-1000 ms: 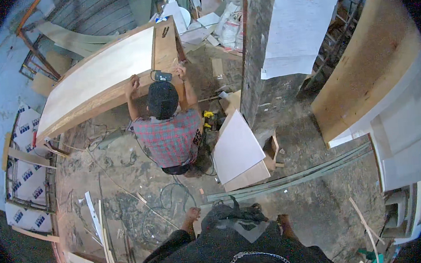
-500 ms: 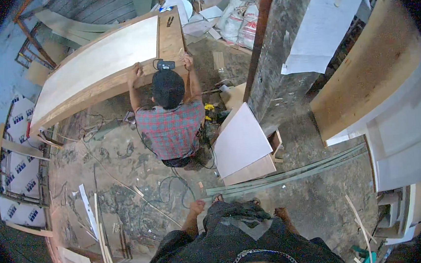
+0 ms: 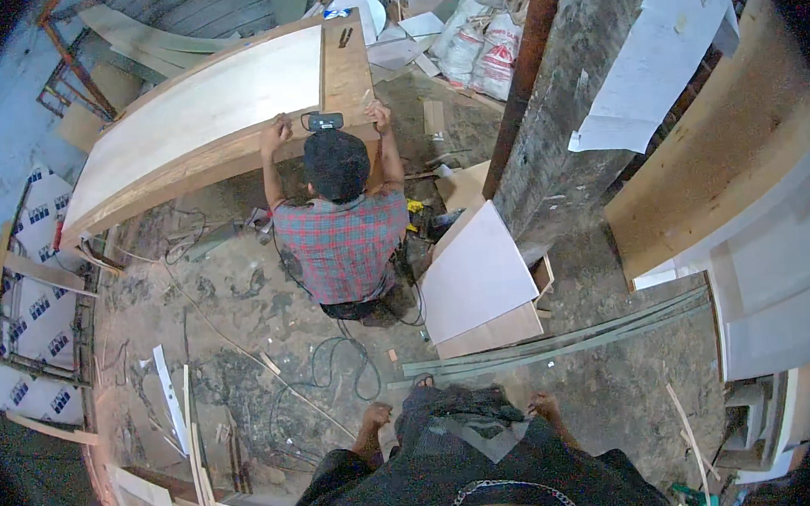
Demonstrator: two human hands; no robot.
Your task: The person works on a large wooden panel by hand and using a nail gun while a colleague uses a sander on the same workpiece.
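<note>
Apparently the left hand and right hand are hanging with nothing showing in them, finger closure too small to tell, and long flat grey-green strips are lying just ahead on the rough stained floor. Thin dark looping cable is sprawling nearby, so a careless step could be snagging it or skidding on the strips, while a smooth white angular panel is slanting beyond

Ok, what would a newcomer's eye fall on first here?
Probably the checked-shirted co-worker, upper centre, at the near edge of a long wood-framed white panel. Next, the pale board to that person's right, near the grey pillar. The wearer's left hand and right hand sit low in view.
</note>
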